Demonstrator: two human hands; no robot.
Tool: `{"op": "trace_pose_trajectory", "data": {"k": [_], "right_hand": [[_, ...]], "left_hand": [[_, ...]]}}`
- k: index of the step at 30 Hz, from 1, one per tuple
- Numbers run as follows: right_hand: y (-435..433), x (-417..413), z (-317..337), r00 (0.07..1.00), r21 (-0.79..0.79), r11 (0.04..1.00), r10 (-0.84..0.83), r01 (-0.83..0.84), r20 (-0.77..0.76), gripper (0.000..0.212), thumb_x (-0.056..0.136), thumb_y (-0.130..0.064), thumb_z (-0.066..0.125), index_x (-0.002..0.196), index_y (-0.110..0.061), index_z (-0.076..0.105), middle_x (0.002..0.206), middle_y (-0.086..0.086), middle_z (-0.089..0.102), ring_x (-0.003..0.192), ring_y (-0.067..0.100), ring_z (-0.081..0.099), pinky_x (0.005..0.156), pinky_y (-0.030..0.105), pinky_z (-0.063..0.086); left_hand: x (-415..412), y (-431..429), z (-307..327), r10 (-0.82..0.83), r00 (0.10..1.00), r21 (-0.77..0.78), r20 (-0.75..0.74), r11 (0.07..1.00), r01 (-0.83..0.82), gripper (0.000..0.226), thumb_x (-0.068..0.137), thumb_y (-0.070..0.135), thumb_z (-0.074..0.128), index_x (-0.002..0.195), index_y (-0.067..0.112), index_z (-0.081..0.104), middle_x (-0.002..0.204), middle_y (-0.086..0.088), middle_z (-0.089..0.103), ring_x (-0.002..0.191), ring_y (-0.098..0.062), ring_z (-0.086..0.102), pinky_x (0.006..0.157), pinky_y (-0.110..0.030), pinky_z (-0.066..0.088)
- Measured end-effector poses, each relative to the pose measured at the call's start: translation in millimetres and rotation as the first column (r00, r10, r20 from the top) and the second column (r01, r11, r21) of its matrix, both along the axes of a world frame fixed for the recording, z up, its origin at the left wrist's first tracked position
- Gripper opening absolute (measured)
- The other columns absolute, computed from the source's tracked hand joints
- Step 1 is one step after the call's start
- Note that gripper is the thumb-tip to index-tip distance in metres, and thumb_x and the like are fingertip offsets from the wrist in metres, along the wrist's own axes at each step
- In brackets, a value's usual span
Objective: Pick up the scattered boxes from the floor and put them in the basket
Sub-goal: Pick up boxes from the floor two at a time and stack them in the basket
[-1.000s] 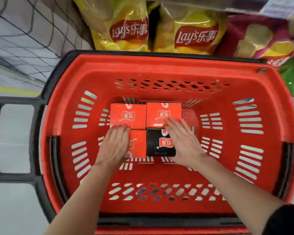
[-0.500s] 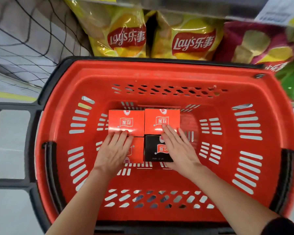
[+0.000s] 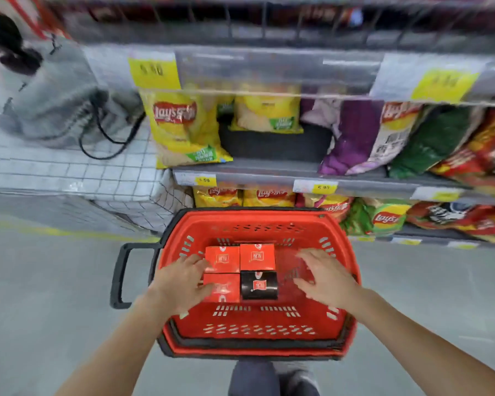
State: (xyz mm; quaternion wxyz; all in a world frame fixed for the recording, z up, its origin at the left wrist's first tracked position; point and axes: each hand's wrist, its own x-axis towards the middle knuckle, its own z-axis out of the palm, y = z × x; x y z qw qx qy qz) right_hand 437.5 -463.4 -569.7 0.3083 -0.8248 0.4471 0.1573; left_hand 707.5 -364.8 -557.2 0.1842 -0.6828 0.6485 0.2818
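A red basket [image 3: 257, 342] stands on the grey floor in front of me. Inside it lie three red boxes [image 3: 257, 256] and one black box [image 3: 258, 285], packed in a square on the bottom. My left hand [image 3: 180, 284] hovers over the basket's left side, fingers spread, beside the two left red boxes. My right hand [image 3: 325, 277] hovers over the right side, fingers apart, clear of the boxes. Both hands hold nothing.
The basket's black handle [image 3: 120, 275] sticks out to the left. Shelves [image 3: 269, 170] of crisp bags rise just behind the basket. A white gridded block [image 3: 69, 172] with a grey bag [image 3: 60, 92] on it stands at the left. My foot [image 3: 272, 378] shows below the basket.
Both hands have lifted off the boxes and spread apart to the basket's sides. The view has pulled back and up, showing the shelves and floor.
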Motion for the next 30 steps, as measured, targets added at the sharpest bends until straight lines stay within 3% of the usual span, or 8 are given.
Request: {"op": "trace_pose_trajectory", "data": {"k": [6, 9, 13, 18, 22, 25, 28, 30], "right_hand": [[-4, -36, 152, 0.998, 0.040, 0.998, -0.045, 0.047, -0.036, 0.071, 0.078, -0.044, 0.055, 0.140, -0.015, 0.035, 0.145, 0.005, 0.039, 0.134, 0.022, 0.035, 0.110, 0.033, 0.032], [2, -63, 214, 0.990, 0.029, 0.990, -0.141, 0.141, -0.006, 0.062, 0.079, -0.038, 0.059, 0.135, -0.016, 0.041, 0.135, 0.007, 0.047, 0.128, 0.025, 0.042, 0.103, 0.035, 0.037], [15, -103, 289, 0.965, -0.022, 0.965, -0.263, 0.263, -0.004, 0.061, 0.089, -0.034, 0.055, 0.141, -0.014, 0.031, 0.145, 0.009, 0.037, 0.136, 0.023, 0.031, 0.104, 0.026, 0.026], [42, -156, 350, 0.887, -0.090, 0.883, -0.462, 0.461, 0.012, 0.063, 0.089, -0.030, 0.055, 0.144, -0.014, 0.027, 0.148, 0.007, 0.035, 0.136, 0.020, 0.031, 0.104, 0.022, 0.025], [73, -198, 392, 0.795, -0.107, 0.789, -0.605, 0.605, 0.036, 0.066, 0.090, -0.034, 0.053, 0.145, -0.014, 0.023, 0.148, 0.008, 0.034, 0.137, 0.020, 0.030, 0.105, 0.023, 0.025], [100, -239, 411, 0.719, -0.122, 0.711, -0.694, 0.693, 0.033, 0.076, 0.080, -0.049, 0.050, 0.142, -0.011, 0.029, 0.146, 0.010, 0.038, 0.136, 0.022, 0.032, 0.108, 0.027, 0.025], [129, -288, 425, 0.611, -0.146, 0.598, -0.789, 0.788, 0.065, 0.065, 0.087, -0.035, 0.058, 0.141, -0.010, 0.032, 0.147, 0.009, 0.038, 0.136, 0.021, 0.035, 0.110, 0.028, 0.027], [151, -323, 436, 0.531, -0.157, 0.516, -0.844, 0.842, 0.072, 0.065, 0.088, -0.035, 0.058, 0.141, -0.009, 0.032, 0.148, 0.008, 0.037, 0.135, 0.020, 0.036, 0.108, 0.025, 0.026]], "left_hand": [[-19, -15, 139, -0.090, 0.995, -0.014, 0.033, 0.996, 0.090, 0.064, 0.090, 0.057, 0.038, 0.140, 0.016, 0.034, 0.144, -0.002, 0.039, 0.132, -0.020, 0.037, 0.107, -0.035, 0.036], [-32, -26, 193, -0.157, 0.985, -0.024, 0.074, 0.987, 0.159, 0.065, 0.089, 0.060, 0.035, 0.136, 0.016, 0.039, 0.139, -0.002, 0.043, 0.128, -0.019, 0.041, 0.103, -0.035, 0.040], [-58, -50, 257, -0.279, 0.960, -0.102, 0.039, 0.954, 0.281, 0.097, 0.064, 0.074, 0.007, 0.136, 0.019, 0.042, 0.139, -0.001, 0.045, 0.129, -0.019, 0.041, 0.105, -0.030, 0.034], [-103, -82, 323, -0.438, 0.899, -0.127, 0.007, 0.891, 0.435, 0.116, 0.053, 0.086, -0.001, 0.136, 0.017, 0.042, 0.138, -0.003, 0.047, 0.128, -0.018, 0.043, 0.102, -0.029, 0.036], [-157, -111, 364, -0.510, 0.860, -0.138, -0.017, 0.853, 0.503, 0.086, 0.076, 0.077, 0.028, 0.138, 0.018, 0.039, 0.139, -0.004, 0.047, 0.126, -0.021, 0.046, 0.103, -0.034, 0.039], [-213, -129, 386, -0.607, 0.794, -0.169, -0.041, 0.787, 0.593, 0.095, 0.071, 0.084, 0.027, 0.135, 0.015, 0.040, 0.130, -0.006, 0.053, 0.115, -0.022, 0.053, 0.096, -0.037, 0.044], [-283, -139, 403, -0.702, 0.712, -0.177, -0.018, 0.703, 0.689, 0.070, 0.087, 0.061, 0.041, 0.138, 0.014, 0.035, 0.141, -0.007, 0.044, 0.125, -0.023, 0.046, 0.103, -0.038, 0.039], [-337, -140, 413, -0.766, 0.643, -0.183, -0.004, 0.633, 0.753, 0.063, 0.089, 0.057, 0.042, 0.134, 0.012, 0.040, 0.139, -0.009, 0.047, 0.123, -0.024, 0.048, 0.101, -0.037, 0.040]]}}
